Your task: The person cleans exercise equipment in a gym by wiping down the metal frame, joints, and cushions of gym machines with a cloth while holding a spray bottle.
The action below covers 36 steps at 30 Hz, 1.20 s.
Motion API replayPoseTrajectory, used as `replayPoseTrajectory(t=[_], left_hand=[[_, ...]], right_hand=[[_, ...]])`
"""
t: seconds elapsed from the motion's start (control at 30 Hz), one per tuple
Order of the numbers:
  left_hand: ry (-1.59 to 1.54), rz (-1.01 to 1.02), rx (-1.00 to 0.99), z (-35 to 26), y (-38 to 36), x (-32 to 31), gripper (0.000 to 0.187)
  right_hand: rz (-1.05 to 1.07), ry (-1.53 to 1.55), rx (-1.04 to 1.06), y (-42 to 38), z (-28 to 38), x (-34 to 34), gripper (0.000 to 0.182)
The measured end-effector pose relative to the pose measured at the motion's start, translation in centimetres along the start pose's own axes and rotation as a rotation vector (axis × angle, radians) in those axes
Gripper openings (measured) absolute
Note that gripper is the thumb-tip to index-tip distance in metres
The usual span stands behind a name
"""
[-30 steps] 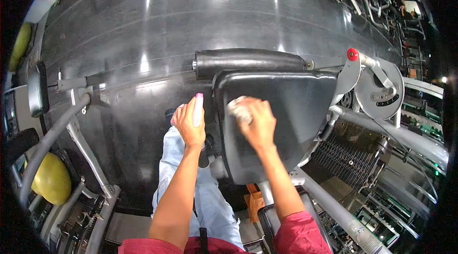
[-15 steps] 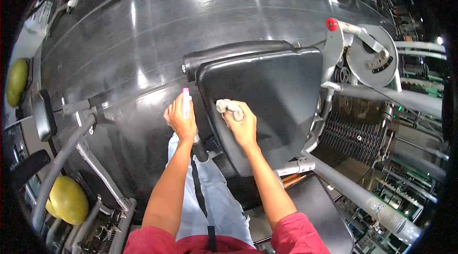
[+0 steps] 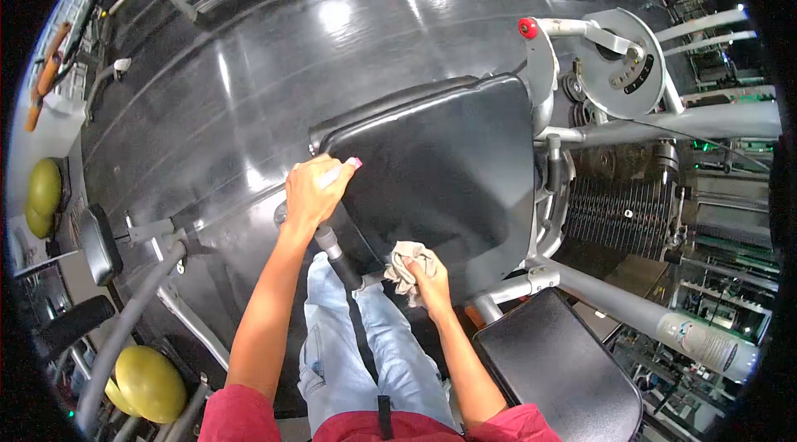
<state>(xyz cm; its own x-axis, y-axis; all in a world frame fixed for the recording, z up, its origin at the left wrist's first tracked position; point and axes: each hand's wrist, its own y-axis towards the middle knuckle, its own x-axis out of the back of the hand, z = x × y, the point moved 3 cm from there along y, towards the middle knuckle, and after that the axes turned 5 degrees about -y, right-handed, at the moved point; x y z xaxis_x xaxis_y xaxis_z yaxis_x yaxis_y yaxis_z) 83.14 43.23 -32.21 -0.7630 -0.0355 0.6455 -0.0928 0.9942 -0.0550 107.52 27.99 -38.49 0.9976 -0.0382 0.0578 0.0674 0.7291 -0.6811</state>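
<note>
At the black back pad, we're aiming the spray bottle, left hand wrapped tight; right hand clutching the rag at 6 o'clock. Wiping likely follows.

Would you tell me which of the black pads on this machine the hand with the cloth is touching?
The large upright black pad: the right hand presses the cloth at its lower edge. The flat seat pad at lower right is untouched.

floor: we see glossy black rubber flooring mirroring ceiling lights | left: yellow-green balls | right: grey machine frame, weight stack
</note>
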Motion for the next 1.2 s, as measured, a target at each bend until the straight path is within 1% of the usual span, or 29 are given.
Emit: replayPoseTrajectory(t=[0.03, 0.07, 0.13, 0.2, 0.23, 0.3, 0.33, 0.37, 0.43, 0.47, 0.5, 0.57, 0.6, 0.63, 0.67, 0.7, 0.77, 0.83, 0.87, 0.9, 0.93, 0.97, 1.0, 1.03, 1.07, 1.13, 1.17, 1.2], left_hand=[[0.005, 0.004, -0.008, -0.1, 0.1, -0.4, 0.045], [0.016, -0.002, 0.003, -0.2, 0.2, -0.9, 0.047], [0.030, -0.004, 0.008, -0.2, 0.5, -1.6, 0.049], [0.076, 0.049, 0.189, 0.1, 1.1, -1.9, 0.048], [0.080, 0.055, 0.185, 0.3, 1.4, -2.1, 0.048], [-0.047, 0.109, 0.114, 0.2, 2.6, -2.3, 0.050], [-0.080, 0.181, 0.191, 0.5, 3.3, -2.7, 0.051], [-0.081, 0.184, 0.189, 0.7, 4.2, -3.0, 0.051], [-0.338, 0.296, 0.375, 1.5, 5.9, -3.9, 0.053], [-0.454, 0.289, 0.411, 1.3, 6.5, -4.1, 0.054], [-0.456, 0.289, 0.416, 1.5, 7.0, -4.2, 0.054], [-0.755, 0.261, 0.545, 2.8, 7.6, -5.0, 0.053], [-0.881, 0.216, 0.583, 3.7, 7.8, -5.6, 0.051], [-0.880, 0.216, 0.588, 3.7, 7.7, -5.8, 0.051], [-0.737, 0.186, 0.592, 3.2, 7.5, -6.0, 0.049], [-0.593, 0.156, 0.595, 2.9, 7.4, -6.0, 0.049], [-0.611, 0.148, 0.634, 2.7, 7.4, -5.8, 0.048], [-0.578, 0.145, 0.612, 2.5, 7.5, -5.7, 0.049], [-0.650, 0.134, 0.633, 3.2, 7.5, -6.3, 0.049], [-0.644, 0.138, 0.635, 3.1, 7.6, -6.2, 0.049], [-0.631, 0.148, 0.650, 3.0, 7.6, -6.1, 0.050], [-0.618, 0.160, 0.661, 2.8, 7.7, -5.9, 0.051], [-0.540, 0.166, 0.674, 3.0, 7.7, -5.9, 0.052], [-0.549, 0.181, 0.682, 3.2, 7.7, -6.1, 0.052], [-0.586, 0.172, 0.689, 3.0, 7.7, -5.9, 0.052], [-0.618, 0.173, 0.693, 2.5, 7.6, -6.0, 0.052], [-0.635, 0.149, 0.703, 2.4, 7.6, -6.0, 0.052], [-0.653, 0.123, 0.715, 2.4, 7.5, -6.0, 0.052]], right_hand=[[0.000, 0.035, -0.013, -0.5, 0.0, -0.3, 0.032], [-0.019, 0.050, 0.046, -0.7, 0.0, -0.7, 0.030], [-0.031, 0.053, 0.046, -0.7, -0.2, -1.0, 0.030], [-0.044, 0.054, 0.041, -0.8, -0.2, -1.3, 0.030], [-0.044, 0.088, 0.048, -0.7, -0.1, -1.3, 0.029], [-0.043, 0.149, 0.067, -0.4, 0.9, -1.5, 0.029], [-0.061, 0.138, 0.088, -0.2, 1.5, -1.4, 0.030], [-0.077, 0.162, 0.077, -0.4, 3.0, -1.4, 0.032], [-0.170, 0.047, 0.184, 1.6, 2.3, -0.4, 0.033], [-0.268, -0.083, 0.237, 2.3, 2.9, 0.1, 0.035], [-0.309, -0.075, 0.230, 3.0, 3.2, 0.7, 0.034], [-0.308, -0.102, 0.297, 4.7, 5.9, 1.0, 0.039], [-0.341, -0.154, 0.315, 5.3, 7.4, 0.8, 0.039], [-0.371, -0.206, 0.337, 6.0, 9.6, 0.3, 0.039], [-0.387, -0.250, 0.394, 7.0, 10.9, -0.3, 0.040], [-0.419, -0.372, 0.438, 8.2, 12.1, -1.0, 0.039], [-0.452, -0.470, 0.522, 10.3, 13.7, -2.8, 0.038], [-0.443, -0.550, 0.646, 11.9, 14.2, -5.0, 0.036], [-0.493, -0.545, 0.706, 11.9, 13.9, -6.0, 0.035], [-0.544, -0.539, 0.767, 11.9, 13.1, -6.9, 0.034], [-0.519, -0.534, 0.762, 11.7, 12.0, -7.4, 0.035], [-0.469, -0.545, 0.790, 11.3, 10.7, -7.7, 0.041], [-0.425, -0.574, 0.807, 10.4, 10.2, -7.8, 0.043], [-0.380, -0.602, 0.826, 9.9, 10.0, -7.8, 0.045], [-0.386, -0.597, 0.826, 9.5, 10.0, -7.4, 0.045], [-0.259, -0.715, 0.831, 9.2, 10.3, -6.3, 0.046], [-0.250, -0.794, 0.941, 9.4, 10.8, -5.5, 0.045], [-0.238, -0.817, 0.875, 9.8, 11.2, -4.6, 0.042]])
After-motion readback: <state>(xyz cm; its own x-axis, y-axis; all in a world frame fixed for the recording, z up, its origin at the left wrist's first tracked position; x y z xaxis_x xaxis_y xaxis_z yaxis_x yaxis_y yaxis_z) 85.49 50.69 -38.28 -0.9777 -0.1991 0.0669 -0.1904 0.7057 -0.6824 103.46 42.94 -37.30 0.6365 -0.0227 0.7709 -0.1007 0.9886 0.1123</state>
